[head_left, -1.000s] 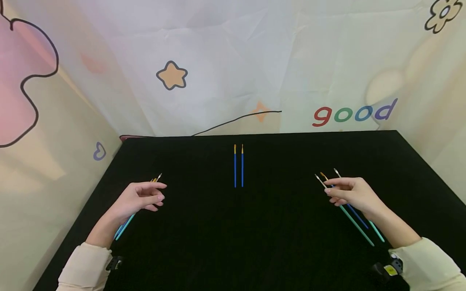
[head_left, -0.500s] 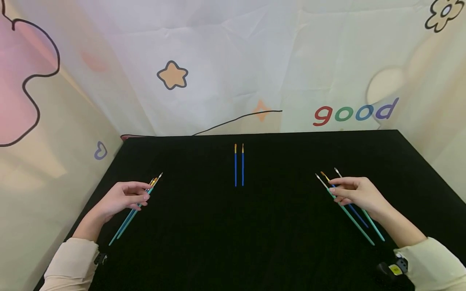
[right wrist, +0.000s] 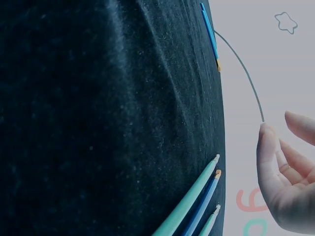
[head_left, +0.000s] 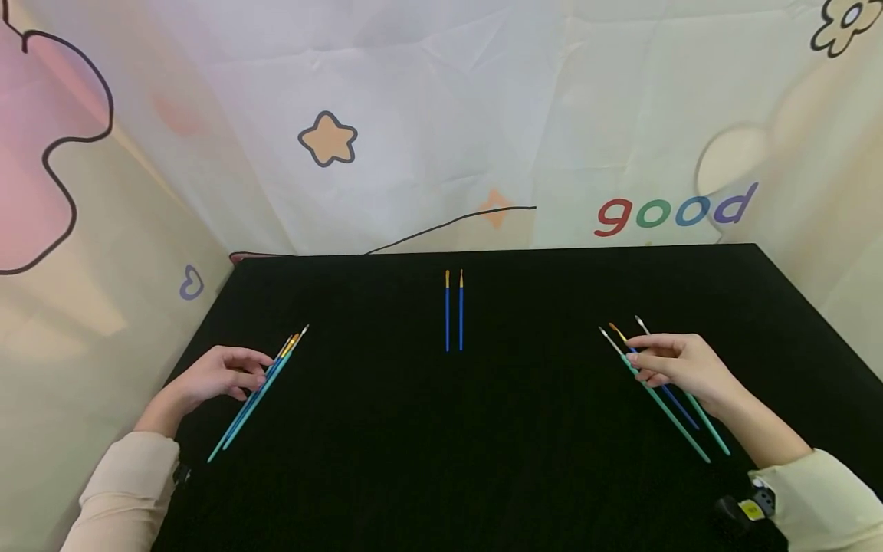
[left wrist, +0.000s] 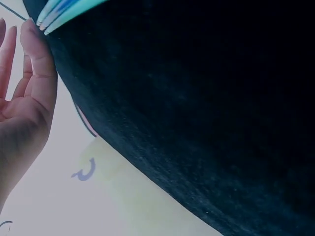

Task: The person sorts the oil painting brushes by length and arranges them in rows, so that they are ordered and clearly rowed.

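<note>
**Evenly Relaxed, Nothing Held**

I watch remotely: left hand [head_left: 219, 376] near a brush bundle [head_left: 258, 398] at nine o'clock on the desk [head_left: 455, 437], right hand [head_left: 679, 369] by three brushes [head_left: 680, 407] at three, both loosely uncurled; two blue brushes [head_left: 447, 318] at twelve.

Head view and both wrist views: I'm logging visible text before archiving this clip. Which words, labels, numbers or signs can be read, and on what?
"good": in red, green, blue and purple letters on the backdrop; the right wrist view catches only part of it.
Yellow label on the device at the right cuff: too small to read.
Paintbrushes: no lettering can be made out.
</note>
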`<state>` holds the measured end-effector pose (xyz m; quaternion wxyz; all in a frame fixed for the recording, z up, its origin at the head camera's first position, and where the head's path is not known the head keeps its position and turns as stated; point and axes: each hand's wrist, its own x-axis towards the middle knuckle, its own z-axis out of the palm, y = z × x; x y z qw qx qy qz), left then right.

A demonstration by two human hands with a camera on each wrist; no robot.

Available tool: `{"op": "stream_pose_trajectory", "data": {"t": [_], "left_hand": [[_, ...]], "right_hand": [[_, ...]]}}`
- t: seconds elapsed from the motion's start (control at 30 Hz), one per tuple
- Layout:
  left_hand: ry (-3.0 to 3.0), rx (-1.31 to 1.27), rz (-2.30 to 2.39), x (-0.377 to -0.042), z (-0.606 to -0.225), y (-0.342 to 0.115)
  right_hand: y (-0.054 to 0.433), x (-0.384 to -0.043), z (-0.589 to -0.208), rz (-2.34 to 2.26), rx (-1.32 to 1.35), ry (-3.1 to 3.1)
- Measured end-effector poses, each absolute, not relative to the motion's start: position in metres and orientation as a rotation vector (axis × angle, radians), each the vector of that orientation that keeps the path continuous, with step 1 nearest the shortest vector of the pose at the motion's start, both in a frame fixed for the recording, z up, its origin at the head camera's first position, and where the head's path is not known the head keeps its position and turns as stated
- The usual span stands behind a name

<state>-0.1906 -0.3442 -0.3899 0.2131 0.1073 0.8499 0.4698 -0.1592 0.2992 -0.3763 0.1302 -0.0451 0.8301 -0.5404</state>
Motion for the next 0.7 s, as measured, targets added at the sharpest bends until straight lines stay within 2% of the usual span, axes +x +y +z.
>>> {"op": "stream_pose_trajectory", "data": {"t": [0.7], "left_hand": [[2.464,0.182,1.224,-0.196,-0.408,-0.354]], "right_hand": [[0.296,-0.158,-0.373,-1.616,-0.132,2.399]]}}
